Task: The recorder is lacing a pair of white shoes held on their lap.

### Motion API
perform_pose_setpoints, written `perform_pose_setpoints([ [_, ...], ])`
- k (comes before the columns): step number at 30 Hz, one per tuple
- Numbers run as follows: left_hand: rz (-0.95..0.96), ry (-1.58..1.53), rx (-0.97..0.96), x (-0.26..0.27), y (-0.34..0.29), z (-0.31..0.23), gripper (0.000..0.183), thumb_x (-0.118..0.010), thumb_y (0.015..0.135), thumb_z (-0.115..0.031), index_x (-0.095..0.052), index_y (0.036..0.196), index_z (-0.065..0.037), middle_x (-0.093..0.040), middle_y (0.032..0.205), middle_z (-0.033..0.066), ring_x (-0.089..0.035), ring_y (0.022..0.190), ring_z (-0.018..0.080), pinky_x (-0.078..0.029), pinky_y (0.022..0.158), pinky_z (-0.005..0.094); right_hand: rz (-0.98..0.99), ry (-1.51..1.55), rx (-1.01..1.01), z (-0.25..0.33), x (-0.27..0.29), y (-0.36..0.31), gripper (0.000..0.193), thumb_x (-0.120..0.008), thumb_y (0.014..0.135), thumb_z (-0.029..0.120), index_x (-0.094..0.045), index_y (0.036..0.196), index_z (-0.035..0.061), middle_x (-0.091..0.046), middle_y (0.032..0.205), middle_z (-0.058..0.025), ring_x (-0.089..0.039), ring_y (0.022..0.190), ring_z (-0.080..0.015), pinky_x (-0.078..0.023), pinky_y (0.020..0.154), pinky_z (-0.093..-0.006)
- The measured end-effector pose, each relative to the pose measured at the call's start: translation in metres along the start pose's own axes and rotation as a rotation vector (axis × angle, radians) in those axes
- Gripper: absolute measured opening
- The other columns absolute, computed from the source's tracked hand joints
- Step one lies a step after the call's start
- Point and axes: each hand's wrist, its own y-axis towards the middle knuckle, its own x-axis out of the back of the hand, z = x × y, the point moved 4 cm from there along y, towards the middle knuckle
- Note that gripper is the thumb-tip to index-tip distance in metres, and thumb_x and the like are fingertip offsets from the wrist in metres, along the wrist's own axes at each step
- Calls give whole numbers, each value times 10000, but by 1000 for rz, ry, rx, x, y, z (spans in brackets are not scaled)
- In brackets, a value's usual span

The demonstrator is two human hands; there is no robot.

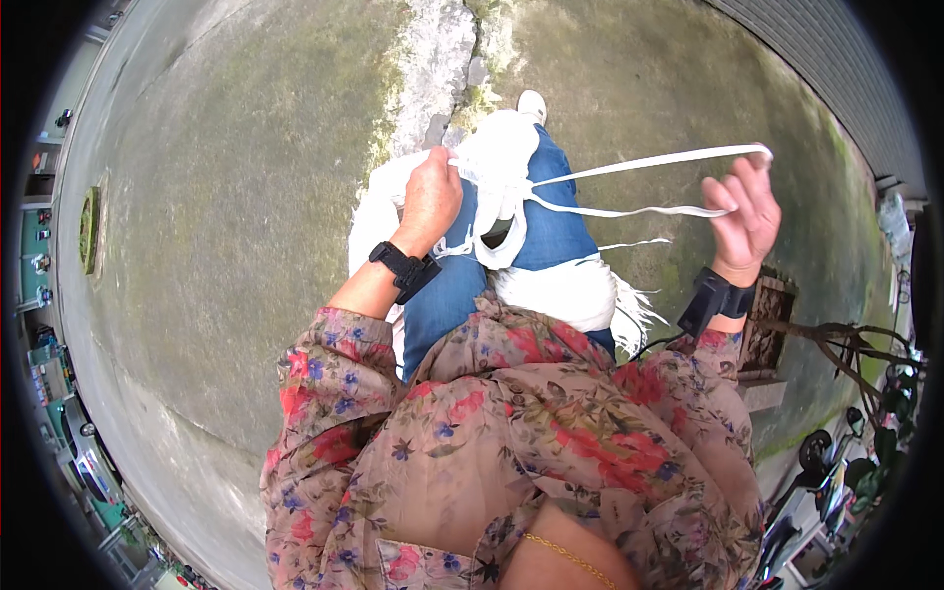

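A white lace-up shoe rests across my lap, its dark opening facing me and its toe pointing away. From its right side, two strands of white shoelace stretch out to my right hand. The upper strand runs taut to the fingertips; the lower one sags slightly and reaches the curled fingers. My left hand is closed beside the shoe's left side, gripping a white strand that looks like lace, mostly hidden by the fingers. A thin loose lace end sticks out lower on the right.
Blue jeans cover my legs, with white cloth on the left and frayed white fabric near my waist. Mossy concrete surrounds me. On the right are a bare branch, a brown block-like object and parked scooters.
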Motion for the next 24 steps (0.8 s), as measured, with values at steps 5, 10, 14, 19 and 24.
perform_pose_setpoints([
  [5,207,55,-111,-36,-10,-12,122,-520,792,-82,-557,850,19,-578,804,250,-566,785,402,-453,689,457,227,202,366,67,-45,-21,94,-401,886,18,-493,895,2,-355,525,40,-323,396,-52,-292,618,-269],
  [10,305,-1,-4,-34,-9,-14,161,-512,791,-69,-591,911,4,-601,781,235,-590,790,371,-468,706,412,219,123,487,77,-45,-35,106,-421,875,10,-522,843,19,-368,506,48,-324,401,-53,-327,544,-243],
  [14,264,-24,-10,-29,-3,4,169,-506,837,-73,-575,963,15,-565,678,60,-542,523,110,-450,526,272,302,150,479,82,-44,-42,144,-420,889,58,-547,826,30,-377,475,63,-321,392,-43,-319,499,-226],
  [19,351,-103,-22,-18,3,-24,182,-515,851,-123,-596,960,-1,-602,753,124,-579,666,203,-459,635,305,312,64,465,84,-42,-42,173,-416,908,109,-559,839,40,-376,458,67,-299,365,-41,-333,473,-217],
  [24,720,-189,-201,-32,7,-50,220,-519,872,-165,-608,1024,-32,-636,893,128,-590,823,227,-453,740,302,376,-10,329,67,-59,-31,186,-399,924,127,-569,881,63,-367,469,71,-269,358,-27,-249,376,-182],
])
